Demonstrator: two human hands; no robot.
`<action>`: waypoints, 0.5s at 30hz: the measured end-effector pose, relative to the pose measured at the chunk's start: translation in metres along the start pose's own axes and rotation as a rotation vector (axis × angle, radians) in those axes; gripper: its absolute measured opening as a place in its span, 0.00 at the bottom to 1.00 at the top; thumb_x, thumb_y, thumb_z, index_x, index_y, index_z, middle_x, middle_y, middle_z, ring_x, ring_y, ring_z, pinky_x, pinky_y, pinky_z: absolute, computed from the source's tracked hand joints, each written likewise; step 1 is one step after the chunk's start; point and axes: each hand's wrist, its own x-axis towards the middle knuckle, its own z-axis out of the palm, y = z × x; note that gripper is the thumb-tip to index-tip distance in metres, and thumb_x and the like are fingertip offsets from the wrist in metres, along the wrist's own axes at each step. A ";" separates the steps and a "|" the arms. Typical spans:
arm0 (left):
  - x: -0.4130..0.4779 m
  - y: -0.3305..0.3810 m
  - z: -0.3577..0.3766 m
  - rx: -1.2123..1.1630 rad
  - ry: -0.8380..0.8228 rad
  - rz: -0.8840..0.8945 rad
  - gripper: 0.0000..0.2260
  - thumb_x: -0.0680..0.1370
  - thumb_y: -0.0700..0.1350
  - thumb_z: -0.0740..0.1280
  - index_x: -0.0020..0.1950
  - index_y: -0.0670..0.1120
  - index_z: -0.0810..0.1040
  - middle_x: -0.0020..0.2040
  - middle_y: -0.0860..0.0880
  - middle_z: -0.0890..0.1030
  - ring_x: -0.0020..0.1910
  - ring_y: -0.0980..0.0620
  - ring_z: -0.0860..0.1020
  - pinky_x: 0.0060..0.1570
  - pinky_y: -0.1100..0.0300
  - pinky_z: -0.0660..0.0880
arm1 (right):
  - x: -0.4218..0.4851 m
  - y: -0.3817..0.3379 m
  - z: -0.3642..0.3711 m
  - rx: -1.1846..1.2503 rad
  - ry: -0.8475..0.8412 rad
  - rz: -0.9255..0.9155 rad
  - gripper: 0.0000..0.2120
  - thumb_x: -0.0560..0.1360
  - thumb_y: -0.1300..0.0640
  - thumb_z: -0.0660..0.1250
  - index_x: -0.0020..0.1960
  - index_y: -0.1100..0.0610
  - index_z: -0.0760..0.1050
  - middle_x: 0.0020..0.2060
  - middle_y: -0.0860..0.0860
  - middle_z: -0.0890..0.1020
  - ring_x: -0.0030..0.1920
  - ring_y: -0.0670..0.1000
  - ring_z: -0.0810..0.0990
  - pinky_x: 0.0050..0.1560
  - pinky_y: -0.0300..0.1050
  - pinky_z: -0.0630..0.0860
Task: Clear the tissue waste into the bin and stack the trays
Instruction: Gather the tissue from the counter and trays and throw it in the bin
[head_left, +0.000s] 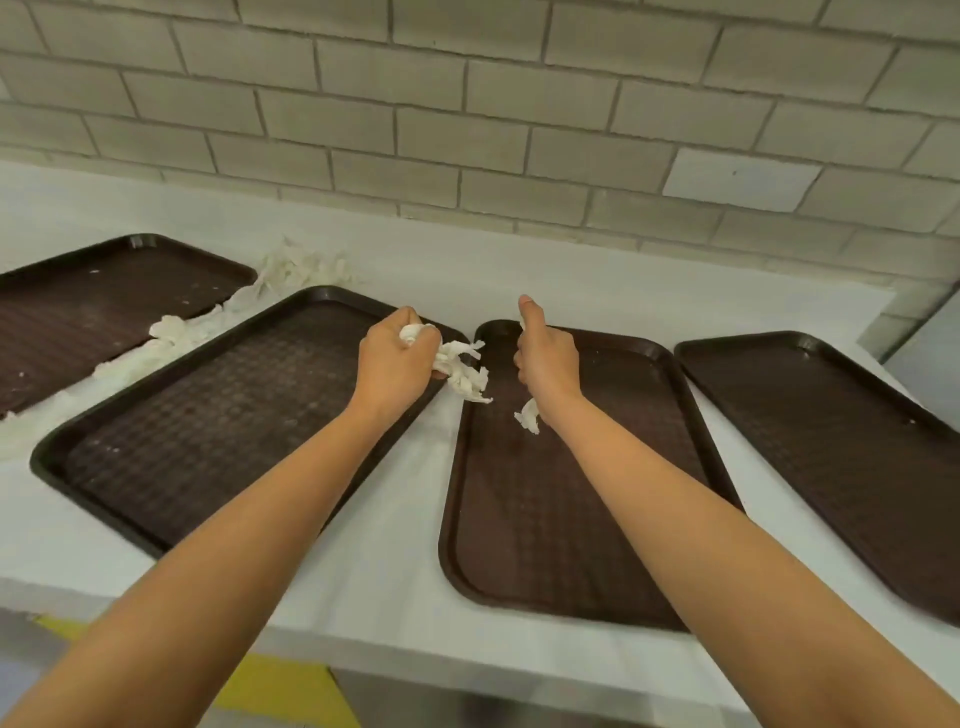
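Several dark brown trays lie on a white counter. My left hand is closed on a bunch of white tissue over the gap between the big left-centre tray and the narrow centre tray. My right hand hovers over the centre tray's far end, fist closed with thumb up, and a tissue scrap hangs below it. More tissue waste lies on the counter between the far-left tray and the left-centre tray. No bin is in view.
A fourth tray lies at the right. A grey brick wall backs the counter. Below the counter's front edge is a yellow floor marking. A metal edge stands at the far right.
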 end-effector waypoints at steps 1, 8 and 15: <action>-0.011 0.001 -0.002 0.003 -0.005 -0.006 0.13 0.75 0.39 0.62 0.32 0.45 0.64 0.30 0.47 0.69 0.31 0.54 0.67 0.31 0.61 0.65 | -0.010 0.000 -0.004 0.012 -0.004 0.011 0.27 0.75 0.39 0.58 0.23 0.53 0.58 0.17 0.45 0.64 0.24 0.48 0.63 0.32 0.46 0.62; -0.083 0.018 -0.011 0.051 -0.050 0.012 0.10 0.75 0.39 0.61 0.34 0.43 0.66 0.29 0.51 0.65 0.30 0.55 0.64 0.31 0.62 0.63 | -0.078 0.013 -0.037 0.009 0.016 0.011 0.22 0.77 0.52 0.56 0.25 0.54 0.61 0.18 0.45 0.66 0.26 0.48 0.64 0.31 0.45 0.60; -0.141 0.038 0.007 0.053 -0.151 0.027 0.16 0.76 0.45 0.65 0.31 0.46 0.64 0.28 0.51 0.67 0.29 0.55 0.67 0.31 0.62 0.66 | -0.127 0.023 -0.084 -0.146 0.064 -0.066 0.16 0.72 0.58 0.61 0.27 0.57 0.63 0.24 0.49 0.64 0.28 0.48 0.61 0.34 0.46 0.62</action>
